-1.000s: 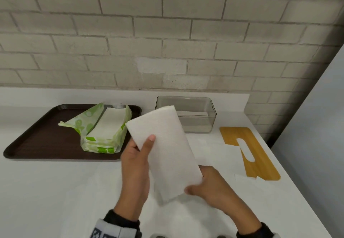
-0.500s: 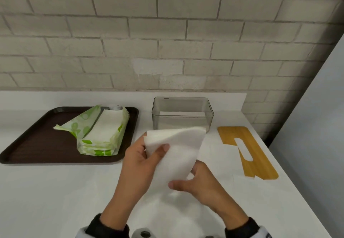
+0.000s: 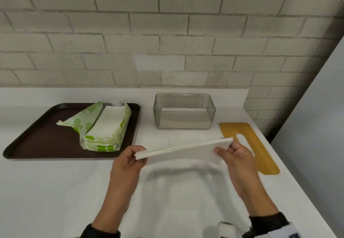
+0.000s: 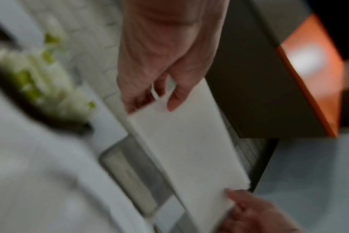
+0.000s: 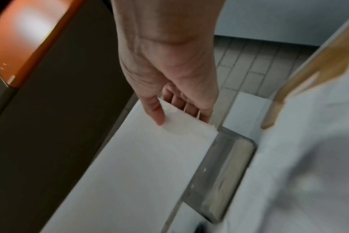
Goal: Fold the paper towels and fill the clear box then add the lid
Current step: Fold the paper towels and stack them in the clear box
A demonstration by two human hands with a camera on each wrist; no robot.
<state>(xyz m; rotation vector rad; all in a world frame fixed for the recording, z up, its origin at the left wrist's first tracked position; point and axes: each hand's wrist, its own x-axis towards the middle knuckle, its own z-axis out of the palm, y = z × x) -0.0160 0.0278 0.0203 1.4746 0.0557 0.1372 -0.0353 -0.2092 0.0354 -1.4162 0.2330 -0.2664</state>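
- Grip: your left hand (image 3: 128, 161) pinches the left end of the folded towel (image 3: 183, 151), thumb on top and fingers underneath; your right hand (image 3: 235, 156) pinches the right end the same way. Both hands are closed on it, neither is free.
- Towel: several layers, held level above the counter (image 3: 46, 191), touching nothing but your fingers. Its long axis runs left to right, the right end a little higher.
- Box (image 3: 184, 111): straight ahead of the towel, on the counter against the wall, well apart from your hands. Its long side also runs left to right, so towel and box already lie roughly parallel. White sheets sit low inside; most of its depth looks unfilled.
- Nearer hand: the box sits slightly right of centre, so your right hand has the shorter reach, though the two are close to even.
- Judgement: the next move looks like a plain carry forward and down with no turn; level the right end so the layers do not fan open.
- Lid (image 3: 249, 144): wooden, slotted, flat on the counter right of the box, partly behind your right hand. Not yet fitted.
- Pack (image 3: 104, 126): green wrapper torn open, more towels inside, on the tray (image 3: 33, 141) at your left.
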